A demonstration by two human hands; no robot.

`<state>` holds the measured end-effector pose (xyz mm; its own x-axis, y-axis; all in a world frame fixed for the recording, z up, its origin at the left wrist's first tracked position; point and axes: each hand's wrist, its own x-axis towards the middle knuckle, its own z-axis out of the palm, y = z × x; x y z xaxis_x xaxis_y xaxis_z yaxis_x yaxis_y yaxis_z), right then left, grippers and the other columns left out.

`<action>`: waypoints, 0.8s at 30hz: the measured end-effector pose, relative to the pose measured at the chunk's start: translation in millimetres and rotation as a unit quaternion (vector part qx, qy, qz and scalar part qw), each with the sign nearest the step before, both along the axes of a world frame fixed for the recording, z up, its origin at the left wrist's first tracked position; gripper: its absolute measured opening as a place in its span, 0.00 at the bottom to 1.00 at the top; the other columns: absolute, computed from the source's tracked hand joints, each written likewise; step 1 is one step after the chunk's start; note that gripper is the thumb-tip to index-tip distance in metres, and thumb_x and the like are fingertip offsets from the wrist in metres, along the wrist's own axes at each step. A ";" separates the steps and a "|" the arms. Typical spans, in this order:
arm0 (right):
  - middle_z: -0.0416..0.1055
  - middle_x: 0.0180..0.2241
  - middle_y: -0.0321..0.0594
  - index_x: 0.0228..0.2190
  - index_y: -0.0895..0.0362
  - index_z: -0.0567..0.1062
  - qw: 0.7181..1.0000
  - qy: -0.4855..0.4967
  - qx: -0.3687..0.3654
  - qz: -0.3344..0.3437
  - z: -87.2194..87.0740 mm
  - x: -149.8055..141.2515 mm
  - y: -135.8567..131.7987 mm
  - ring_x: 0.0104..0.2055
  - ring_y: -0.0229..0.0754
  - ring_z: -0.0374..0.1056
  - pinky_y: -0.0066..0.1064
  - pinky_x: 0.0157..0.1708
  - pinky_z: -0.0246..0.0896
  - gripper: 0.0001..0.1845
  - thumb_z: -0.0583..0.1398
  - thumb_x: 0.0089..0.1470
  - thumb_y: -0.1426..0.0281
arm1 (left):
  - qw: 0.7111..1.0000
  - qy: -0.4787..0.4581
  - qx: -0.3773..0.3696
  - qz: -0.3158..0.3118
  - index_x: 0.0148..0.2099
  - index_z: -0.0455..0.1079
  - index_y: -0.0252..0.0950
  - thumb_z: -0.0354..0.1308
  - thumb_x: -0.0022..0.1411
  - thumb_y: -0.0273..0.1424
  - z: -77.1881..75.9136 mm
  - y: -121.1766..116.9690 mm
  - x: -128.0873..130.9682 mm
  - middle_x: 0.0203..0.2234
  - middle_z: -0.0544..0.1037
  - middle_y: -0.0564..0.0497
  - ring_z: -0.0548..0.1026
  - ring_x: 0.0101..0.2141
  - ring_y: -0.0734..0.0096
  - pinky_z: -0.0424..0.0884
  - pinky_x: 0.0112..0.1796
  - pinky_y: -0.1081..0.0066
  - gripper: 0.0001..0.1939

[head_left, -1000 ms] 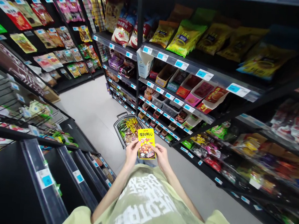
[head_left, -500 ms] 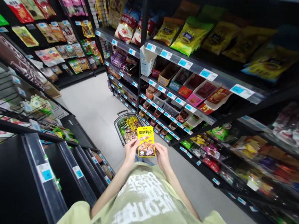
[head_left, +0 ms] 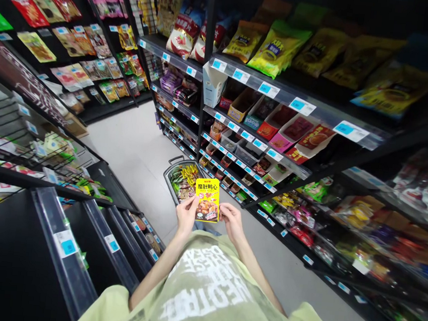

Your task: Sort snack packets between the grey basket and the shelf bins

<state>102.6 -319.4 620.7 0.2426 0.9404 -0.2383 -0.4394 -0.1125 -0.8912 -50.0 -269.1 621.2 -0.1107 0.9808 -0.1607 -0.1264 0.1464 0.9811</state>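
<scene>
A yellow snack packet (head_left: 207, 201) with black lettering and a food picture is held upright in front of my body, its printed face toward me. My left hand (head_left: 186, 215) pinches its lower left edge, thumb on the front. At its right edge, my right hand (head_left: 232, 222) has its fingers curled in a pinch against the packet. Just beyond the packet, a dark shopping basket (head_left: 169, 189) with a raised handle holds several colourful packs, and the packet covers part of it.
To the right runs a black shelf unit (head_left: 276, 93) with bagged snacks (head_left: 280, 46), small open boxes (head_left: 279, 122) and price tags. Another shelf unit (head_left: 91, 229) stands close on my left. Hanging packets (head_left: 74, 43) line the far wall. Grey floor (head_left: 126, 138) lies between the shelves.
The packet has shifted slightly left and stands straighter. My right hand's fingers have curled in more at its right edge. My left hand keeps its pinch.
</scene>
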 end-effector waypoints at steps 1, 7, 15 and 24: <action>0.69 0.21 0.32 0.30 0.56 0.79 1.000 -0.003 -0.003 0.002 0.1 -0.4 0.0 0.22 0.33 0.59 0.26 0.23 0.51 0.10 0.68 0.48 0.63 | 1.000 0.007 0.002 0.000 0.42 0.80 0.32 0.65 0.55 0.42 -0.1 0.1 -0.5 0.39 0.82 0.44 0.78 0.38 0.62 0.73 0.39 0.68 0.19; 0.71 0.23 0.33 0.30 0.56 0.79 1.000 -0.018 -0.014 0.001 0.1 -1.6 1.1 0.22 0.33 0.59 0.26 0.23 0.50 0.11 0.69 0.46 0.63 | 1.000 0.018 0.013 0.000 0.41 0.80 0.33 0.65 0.55 0.42 -1.3 0.3 -1.7 0.38 0.82 0.45 0.78 0.37 0.62 0.74 0.38 0.68 0.18; 0.68 0.20 0.32 0.30 0.56 0.79 1.000 -0.029 -0.006 -0.002 -3.4 -0.5 2.1 0.22 0.34 0.59 0.27 0.23 0.51 0.10 0.68 0.48 0.62 | 0.998 0.032 0.045 -0.025 0.40 0.81 0.34 0.64 0.56 0.40 0.7 0.3 -2.7 0.36 0.81 0.45 0.78 0.37 0.64 0.73 0.39 0.69 0.15; 0.67 0.20 0.32 0.29 0.56 0.78 0.999 -0.023 0.000 -0.034 -0.9 -2.7 5.8 0.22 0.34 0.58 0.27 0.24 0.51 0.11 0.68 0.47 0.62 | 0.997 0.022 0.055 -0.042 0.45 0.79 0.33 0.64 0.56 0.40 8.0 -0.7 -1.5 0.41 0.81 0.43 0.78 0.41 0.62 0.74 0.42 0.68 0.18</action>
<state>99.9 -313.7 619.7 0.3172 0.9211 -0.2256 -0.4042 -0.0839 -0.9108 -51.5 -269.8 629.2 -0.0327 0.9982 -0.0494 -0.0753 0.0468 0.9961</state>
